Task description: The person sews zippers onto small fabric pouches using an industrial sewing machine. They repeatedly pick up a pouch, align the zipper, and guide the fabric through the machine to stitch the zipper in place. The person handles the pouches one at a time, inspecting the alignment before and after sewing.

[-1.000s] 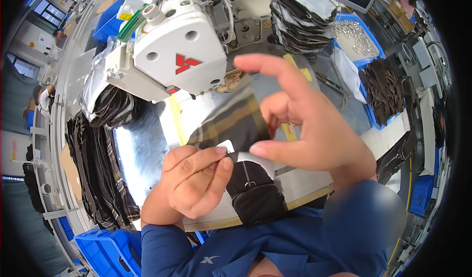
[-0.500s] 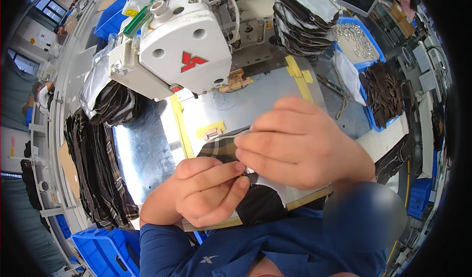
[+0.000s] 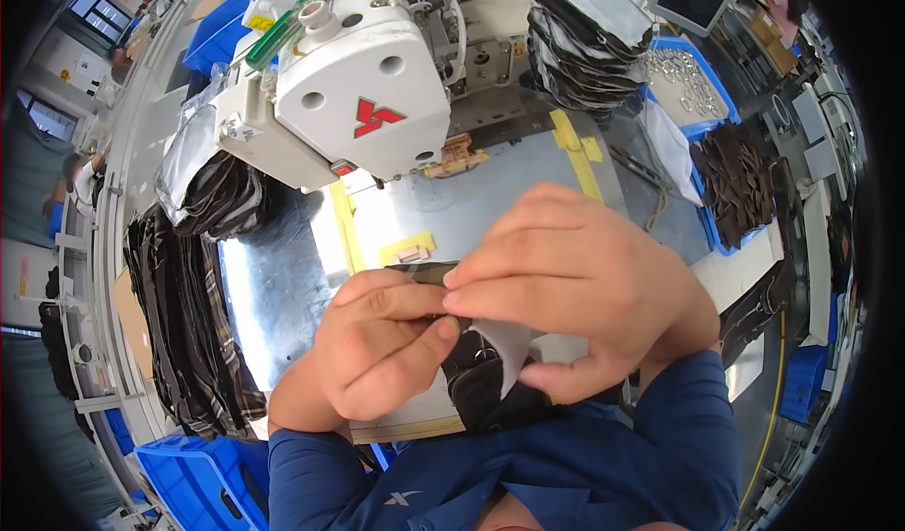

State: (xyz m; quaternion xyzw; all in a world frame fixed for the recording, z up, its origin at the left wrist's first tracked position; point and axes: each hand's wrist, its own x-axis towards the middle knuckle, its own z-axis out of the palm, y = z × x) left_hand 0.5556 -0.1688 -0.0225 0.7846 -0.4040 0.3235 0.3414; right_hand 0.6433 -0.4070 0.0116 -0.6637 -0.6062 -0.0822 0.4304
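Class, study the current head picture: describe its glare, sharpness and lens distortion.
Head view: strong glare whitens the metal tabletop left of the hands; head view: the left hand and right hand look fairly sharp; head view: straight edges bow toward the rim, with black corners; head view: the distant person at upper right is too small for fine detail.

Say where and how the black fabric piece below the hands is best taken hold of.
Probably by the lower end of the black fabric piece, pinched from the near side: that rounded end shows uncovered, while the left hand and right hand crowd its top and a white flap stands along its right.
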